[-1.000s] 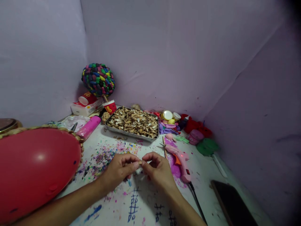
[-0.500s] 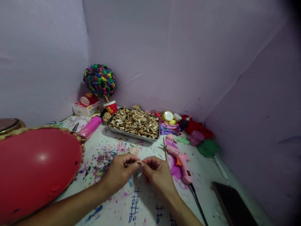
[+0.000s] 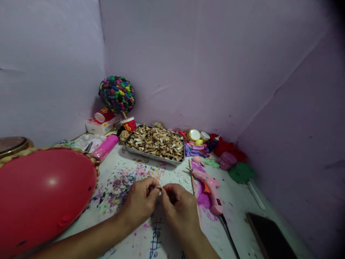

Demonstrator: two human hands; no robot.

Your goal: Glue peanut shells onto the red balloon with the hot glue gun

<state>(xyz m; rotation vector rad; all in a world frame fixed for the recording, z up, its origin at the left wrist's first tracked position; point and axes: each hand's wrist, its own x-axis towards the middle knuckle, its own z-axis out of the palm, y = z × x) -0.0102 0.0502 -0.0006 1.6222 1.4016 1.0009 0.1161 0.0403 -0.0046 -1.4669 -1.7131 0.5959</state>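
Between the fingertips of my left hand [image 3: 144, 196] and my right hand [image 3: 180, 205] is a small peanut shell [image 3: 159, 187], pinched from both sides. Both hands are closed and meet above the paint-specked white table. Beyond them lies a metal tray [image 3: 153, 157] heaped with peanut shells [image 3: 157, 142]. A pink glue gun [image 3: 211, 187] with a lit red light rests to the right of my right hand. Left of my left arm is a large red balloon [image 3: 48, 190], edged with a row of shells.
A multicoloured ball [image 3: 117, 94] on a stick stands in a red cup [image 3: 128, 125]. A pink roll [image 3: 105, 148] lies left of the tray. Deflated balloons [image 3: 196, 149] and small tubs [image 3: 193, 135] sit at the back right. A dark phone [image 3: 272, 235] lies at the right edge.
The view has shifted slightly. My hands have turned a little around the peanut shell, which stays between the fingertips, with my right hand a bit lower.
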